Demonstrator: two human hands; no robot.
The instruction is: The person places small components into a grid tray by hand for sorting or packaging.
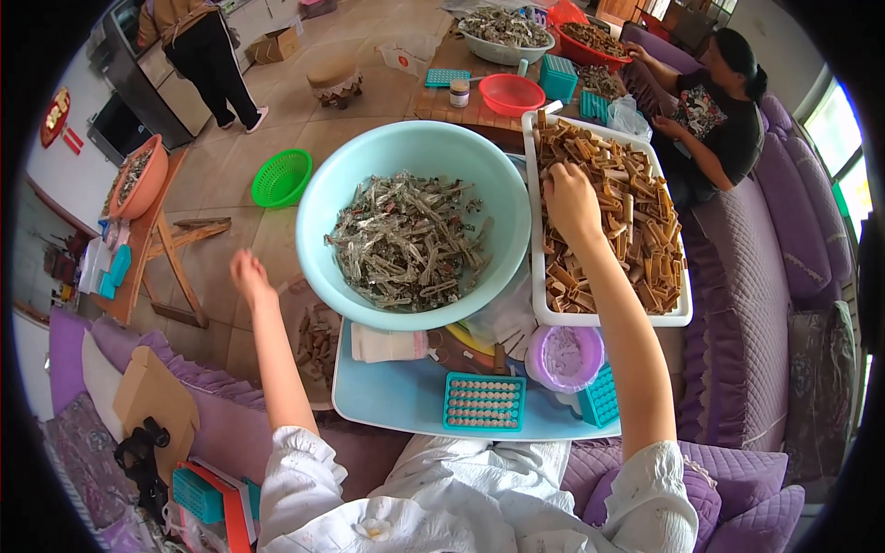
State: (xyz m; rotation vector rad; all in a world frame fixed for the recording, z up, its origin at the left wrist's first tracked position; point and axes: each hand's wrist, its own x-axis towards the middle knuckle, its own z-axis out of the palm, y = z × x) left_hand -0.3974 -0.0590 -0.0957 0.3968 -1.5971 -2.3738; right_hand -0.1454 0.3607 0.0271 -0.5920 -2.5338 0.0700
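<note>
My right hand (572,201) reaches into a white tray (683,276) heaped with short brown trough-shaped pieces (636,221). Its fingers bend down among them, and the fingertips are hidden. Off to the left, my left hand (249,276) hangs in the air with loosely parted fingers and nothing visible in them. Between my arms, a big pale-blue basin (318,267) holds a pile of crumpled, silvery, see-through strips (406,240). Closer to me on the blue table (387,396) lies a teal rack (484,402) with rows of round pale tops.
Beside the rack stand a purple tub (590,346) of whitish material and another teal rack (601,398). A green basket (282,178) and a heap of brown pieces (318,341) are low on the left. A person (719,120) sits at the far-right table; another (198,55) stands behind.
</note>
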